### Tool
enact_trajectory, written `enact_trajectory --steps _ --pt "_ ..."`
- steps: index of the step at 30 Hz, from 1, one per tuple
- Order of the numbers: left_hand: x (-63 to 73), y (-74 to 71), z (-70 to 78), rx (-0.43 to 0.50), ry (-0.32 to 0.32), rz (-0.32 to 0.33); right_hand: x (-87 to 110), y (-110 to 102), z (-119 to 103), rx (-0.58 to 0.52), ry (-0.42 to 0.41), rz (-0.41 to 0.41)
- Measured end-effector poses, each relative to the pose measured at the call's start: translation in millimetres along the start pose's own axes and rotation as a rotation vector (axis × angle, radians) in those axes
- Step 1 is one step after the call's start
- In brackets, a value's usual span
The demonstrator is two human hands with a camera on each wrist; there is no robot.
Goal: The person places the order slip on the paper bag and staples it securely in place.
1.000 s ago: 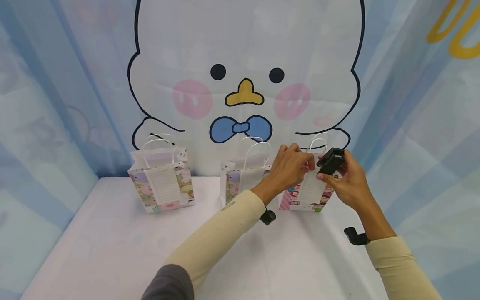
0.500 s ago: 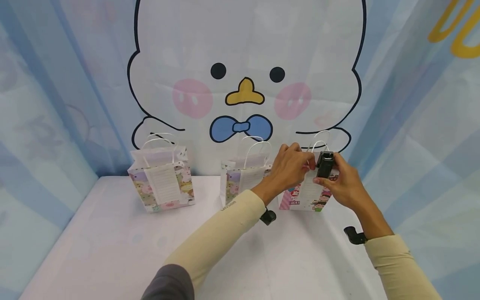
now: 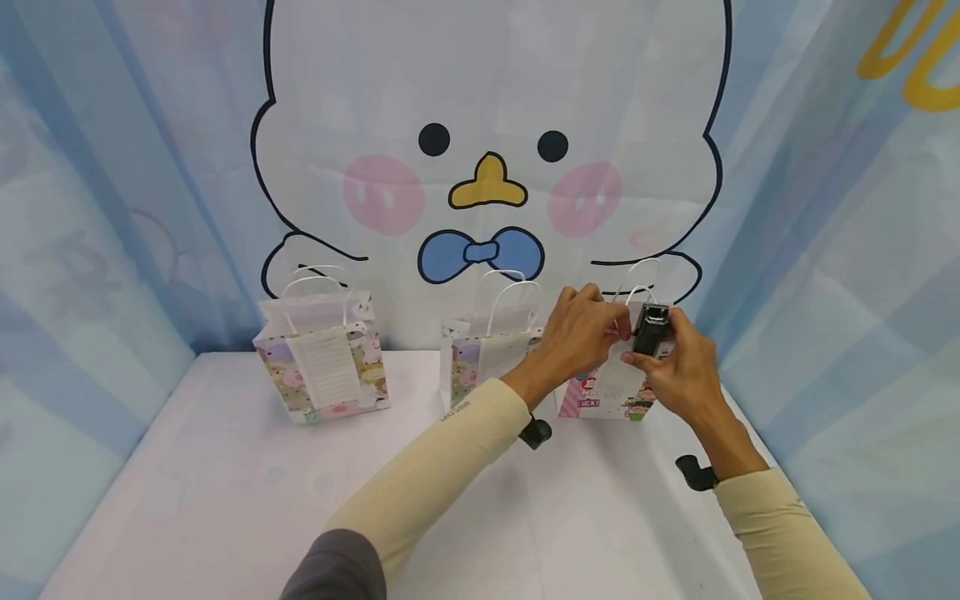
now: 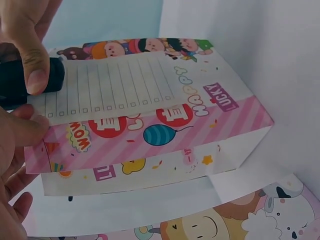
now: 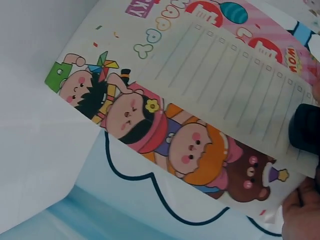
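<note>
In the head view my right hand (image 3: pixel 686 367) grips a black stapler (image 3: pixel 651 329) at the top edge of the right-hand paper gift bag (image 3: pixel 592 406). This bag is pink and white with cartoon children and white loop handles. A lined checklist sheet (image 4: pixel 115 87) lies flat on its front. My left hand (image 3: pixel 581 333) pinches the sheet and the bag's rim beside the stapler. In the left wrist view the stapler's end (image 4: pixel 54 75) overlaps the sheet's top, with a thumb on it. The right wrist view shows the stapler (image 5: pixel 305 129) at its right edge; its jaws are partly hidden.
Two more gift bags stand on the white table (image 3: pixel 247 500): a left bag (image 3: pixel 372 379) and a middle bag (image 3: pixel 465 367), each with a lined sheet on its front. Behind them hangs a curtain (image 3: pixel 487 75) with a cartoon face.
My right hand has moved slightly left and turned the stapler upright, bringing it onto the bag's top edge. The left hand keeps its hold.
</note>
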State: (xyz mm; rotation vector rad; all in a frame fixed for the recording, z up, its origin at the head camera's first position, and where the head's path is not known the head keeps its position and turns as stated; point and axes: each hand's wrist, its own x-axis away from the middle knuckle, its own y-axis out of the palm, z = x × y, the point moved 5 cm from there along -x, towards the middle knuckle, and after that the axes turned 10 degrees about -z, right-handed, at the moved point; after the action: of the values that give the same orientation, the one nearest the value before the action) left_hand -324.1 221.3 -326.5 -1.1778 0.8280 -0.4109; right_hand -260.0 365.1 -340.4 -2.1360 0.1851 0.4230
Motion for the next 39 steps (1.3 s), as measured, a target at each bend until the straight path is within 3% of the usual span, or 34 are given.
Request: enact_trajectory --steps 6,10,13,17,23,33,39 --pt "0.1 -0.5 0.4 -0.004 -0.021 -0.019 3.2 -4 2 -0.053 -0.006 -0.043" --pt "0.7 -0.9 0.1 -0.006 -0.045 -0.035 6.6 -14 1 -0.246 -0.023 0.048" --pt "1.3 -1.8 0.0 0.001 -0.043 -0.031 11.8 -25 2 -0.311 -0.016 0.14" --pt "2.3 -2.4 -0.4 -0.002 -0.041 -0.018 24.5 -33 11 -0.235 0.051 0.154" --pt "2.2 -0.7 0.8 -0.01 -0.034 -0.011 54.2 -31 30 -0.101 0.156 0.088" --pt "1.1 0.6 2.8 -0.032 -0.03 -0.015 97.9 -13 67 0.059 0.235 -0.018" --pt "1.2 -1.6 4.3 -0.064 -0.034 0.027 117.2 2 85 0.112 0.315 -0.115"
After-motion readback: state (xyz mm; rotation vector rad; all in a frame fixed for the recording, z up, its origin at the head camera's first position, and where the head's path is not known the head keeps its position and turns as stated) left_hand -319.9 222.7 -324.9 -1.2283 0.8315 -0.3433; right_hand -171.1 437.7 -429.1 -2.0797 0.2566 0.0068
